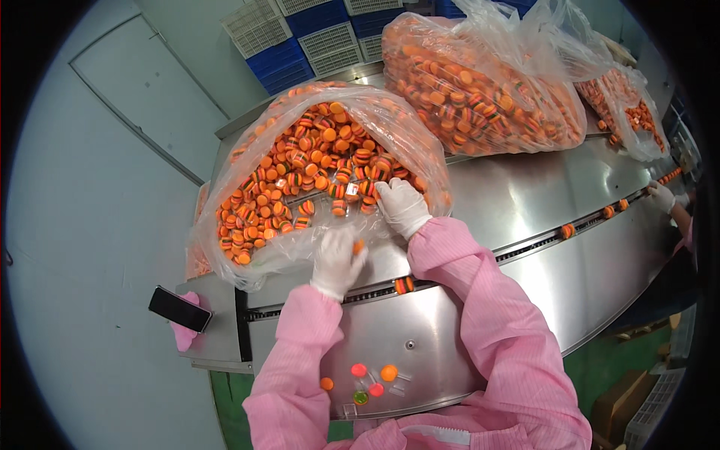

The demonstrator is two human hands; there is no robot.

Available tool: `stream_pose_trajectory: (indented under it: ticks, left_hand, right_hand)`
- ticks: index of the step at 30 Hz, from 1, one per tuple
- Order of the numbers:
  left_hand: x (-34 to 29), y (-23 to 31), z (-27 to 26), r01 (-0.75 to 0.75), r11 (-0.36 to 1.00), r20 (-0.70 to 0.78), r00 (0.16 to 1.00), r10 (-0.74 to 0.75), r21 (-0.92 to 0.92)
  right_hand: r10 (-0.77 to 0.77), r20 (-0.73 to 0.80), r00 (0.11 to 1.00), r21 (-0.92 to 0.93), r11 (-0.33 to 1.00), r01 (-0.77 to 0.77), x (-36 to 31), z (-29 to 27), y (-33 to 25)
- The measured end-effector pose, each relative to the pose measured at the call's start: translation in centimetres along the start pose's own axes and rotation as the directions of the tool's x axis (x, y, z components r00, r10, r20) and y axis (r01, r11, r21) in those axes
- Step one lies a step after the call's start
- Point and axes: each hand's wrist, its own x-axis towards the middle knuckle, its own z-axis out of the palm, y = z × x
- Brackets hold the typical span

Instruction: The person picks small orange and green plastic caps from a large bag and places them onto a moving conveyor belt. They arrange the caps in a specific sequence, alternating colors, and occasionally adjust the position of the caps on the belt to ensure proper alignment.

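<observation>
A large clear plastic bag lies with its mouth toward me, heaped with striped orange, green and red burger-shaped candies. My left hand, white-gloved and slightly blurred, is just in front of the bag's lip. An orange burger-shaped candy shows at its fingers, which are closed around it. Inside the bag's right edge, my right hand, also white-gloved, has its fingers curled against the candies; they partly hide what they grip. Below the hands, one striped candy sits on a narrow conveyor channel.
Several loose orange, pink and green pieces lie on the metal table near me. A phone rests on pink cloth at left. More full bags stand at the back right. A co-worker's gloved hand is by the channel at far right. Crates are stacked behind.
</observation>
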Motion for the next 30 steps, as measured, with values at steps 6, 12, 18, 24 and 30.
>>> stream_pose_trajectory:
  ticks: [6, 12, 18, 24, 30]
  left_hand:
    - [-7.1, 1.7, -1.9, -0.096, 0.98, 0.271, 0.952, 0.14, -0.172]
    - [-4.9, 1.5, -2.7, -0.22, 0.964, 0.447, 0.854, 0.266, -0.151]
    - [1.6, -5.6, 0.4, 0.058, 0.998, 0.073, 0.996, -0.057, -0.008]
    - [4.6, -8.2, 4.9, 0.477, 0.82, 0.301, 0.77, -0.563, 0.316]
    - [5.2, -7.2, 6.4, 0.585, 0.72, 0.207, 0.704, -0.679, 0.373]
  right_hand:
    - [-0.124, 0.713, 0.69, 0.589, 0.641, -0.493, -6.2, -7.6, -4.4]
    - [-0.003, 0.425, 0.905, 0.16, 0.985, -0.072, -12.6, -6.0, -2.1]
    - [-0.153, 0.045, 0.987, 0.072, 0.986, 0.15, -5.3, -6.8, -1.4]
    - [0.165, 0.354, 0.921, -0.168, 0.98, -0.11, 1.0, -1.3, -0.7]
    - [0.071, 0.314, 0.947, -0.243, 0.97, 0.007, 0.0, -2.8, -1.7]
